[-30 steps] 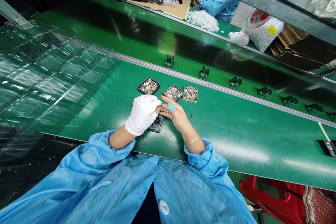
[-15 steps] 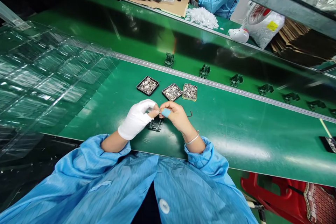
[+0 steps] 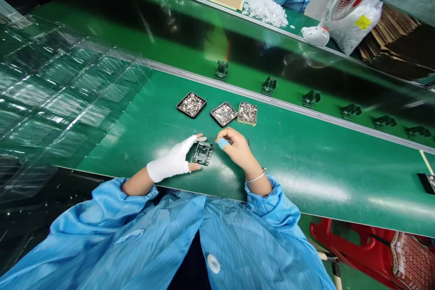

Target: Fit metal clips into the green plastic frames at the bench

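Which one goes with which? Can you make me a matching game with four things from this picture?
1. White-gloved left hand
2. Bare right hand with blue wrapping
3. Red plastic stool
4. Heap of small white pieces

A. Lower right of the picture
B. Fingertips bent close together
C. Far side, near the top of the picture
D. Spread beside a green circuit board

Pairs: 1-D, 2-B, 3-A, 4-C

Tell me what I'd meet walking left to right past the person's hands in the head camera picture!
Clear plastic trays, white-gloved left hand, circuit board, right hand with a blue finger wrap, black container at the right edge.
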Demonstrator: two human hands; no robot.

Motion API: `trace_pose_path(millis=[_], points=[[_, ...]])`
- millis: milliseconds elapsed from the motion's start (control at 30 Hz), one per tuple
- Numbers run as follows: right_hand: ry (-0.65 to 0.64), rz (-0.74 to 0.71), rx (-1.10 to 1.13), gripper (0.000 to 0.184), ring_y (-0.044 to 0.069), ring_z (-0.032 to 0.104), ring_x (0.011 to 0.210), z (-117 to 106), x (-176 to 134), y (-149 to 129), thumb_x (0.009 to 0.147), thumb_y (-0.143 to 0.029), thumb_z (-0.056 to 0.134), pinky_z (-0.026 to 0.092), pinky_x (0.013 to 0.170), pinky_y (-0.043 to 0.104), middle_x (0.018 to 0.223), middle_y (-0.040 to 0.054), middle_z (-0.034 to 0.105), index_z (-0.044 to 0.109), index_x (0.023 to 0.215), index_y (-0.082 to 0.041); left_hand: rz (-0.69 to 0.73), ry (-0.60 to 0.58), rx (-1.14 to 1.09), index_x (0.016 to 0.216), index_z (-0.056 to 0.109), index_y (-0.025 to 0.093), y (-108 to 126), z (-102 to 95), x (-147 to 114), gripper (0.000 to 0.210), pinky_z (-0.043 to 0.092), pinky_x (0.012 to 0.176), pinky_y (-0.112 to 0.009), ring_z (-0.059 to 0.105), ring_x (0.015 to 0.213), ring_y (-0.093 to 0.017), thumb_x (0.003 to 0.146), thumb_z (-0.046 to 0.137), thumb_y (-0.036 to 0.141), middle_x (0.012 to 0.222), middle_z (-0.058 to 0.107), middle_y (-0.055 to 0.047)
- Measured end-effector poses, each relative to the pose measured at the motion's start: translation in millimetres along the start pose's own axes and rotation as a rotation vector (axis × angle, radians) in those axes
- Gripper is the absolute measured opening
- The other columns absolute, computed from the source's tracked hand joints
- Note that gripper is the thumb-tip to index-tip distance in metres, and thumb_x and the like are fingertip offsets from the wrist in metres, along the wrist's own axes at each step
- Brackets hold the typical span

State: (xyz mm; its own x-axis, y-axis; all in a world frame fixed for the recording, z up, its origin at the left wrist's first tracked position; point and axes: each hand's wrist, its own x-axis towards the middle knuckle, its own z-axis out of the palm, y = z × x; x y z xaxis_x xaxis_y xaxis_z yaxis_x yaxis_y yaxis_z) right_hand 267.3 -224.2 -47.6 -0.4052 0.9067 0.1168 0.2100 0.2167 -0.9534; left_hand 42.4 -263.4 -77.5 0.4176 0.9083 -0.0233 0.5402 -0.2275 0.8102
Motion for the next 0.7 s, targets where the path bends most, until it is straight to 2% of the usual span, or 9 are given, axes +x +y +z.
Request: trace_pose_path(millis=[100, 200, 467, 600, 700], points=[[-0.028, -0.161, -0.186, 0.009, 0.016, 0.057, 0.092, 9, -4, 7, 0.085, -0.018, 0.051, 0.044, 0.088, 0.032, 0.093, 0.0038, 0.062, 0.059, 0.081, -0.02, -0.051, 0.153, 0.069, 0.127, 0.046, 0.017, 0, 13.1, 2, 0.055, 0.044, 0.102, -0.044, 0.055, 0.117, -0.027, 0.081, 0.055, 0.045, 0.124, 0.057, -0.012], [-0.017, -0.257, -0.303, 0.011, 0.018, 0.055, 0.103, 17, -7, 13, 0.086, -0.015, 0.051, 0.041, 0.095, 0.035, 0.103, 0.0068, 0.062, 0.06, 0.082, -0.02, 0.026, 0.262, 0.133, 0.119, 0.05, 0.016, 7, 16.0, 7, 0.046, 0.047, 0.098, -0.042, 0.057, 0.111, -0.026, 0.083, 0.051, 0.045, 0.115, 0.059, -0.012], [-0.012, -0.226, -0.403, 0.015, 0.02, 0.053, 0.106, 20, -8, 13, 0.088, -0.013, 0.046, 0.042, 0.097, 0.038, 0.105, 0.0076, 0.061, 0.058, 0.087, -0.021, 0.217, 0.323, 0.285, 0.117, 0.049, 0.015, 18, 15.8, 9, 0.04, 0.049, 0.092, -0.042, 0.058, 0.105, -0.027, 0.083, 0.053, 0.036, 0.11, 0.058, -0.012], [0.048, -0.162, -0.489, 0.018, 0.021, 0.054, 0.105, 26, -11, 12, 0.084, -0.01, 0.044, 0.044, 0.095, 0.036, 0.106, 0.0089, 0.061, 0.057, 0.09, -0.02, 0.206, 0.379, 0.327, 0.116, 0.048, 0.015, 19, 22.6, 7, 0.043, 0.049, 0.093, -0.044, 0.057, 0.107, -0.029, 0.079, 0.056, 0.034, 0.111, 0.057, -0.014], [0.03, -0.066, -0.511, 0.023, 0.02, 0.058, 0.101, 30, -14, 12, 0.083, -0.009, 0.042, 0.047, 0.092, 0.033, 0.106, 0.0072, 0.063, 0.055, 0.097, -0.021, 0.156, 0.357, 0.325, 0.117, 0.048, 0.014, 21, 22.4, 7, 0.046, 0.049, 0.093, -0.043, 0.058, 0.107, -0.029, 0.078, 0.056, 0.037, 0.112, 0.057, -0.014]])
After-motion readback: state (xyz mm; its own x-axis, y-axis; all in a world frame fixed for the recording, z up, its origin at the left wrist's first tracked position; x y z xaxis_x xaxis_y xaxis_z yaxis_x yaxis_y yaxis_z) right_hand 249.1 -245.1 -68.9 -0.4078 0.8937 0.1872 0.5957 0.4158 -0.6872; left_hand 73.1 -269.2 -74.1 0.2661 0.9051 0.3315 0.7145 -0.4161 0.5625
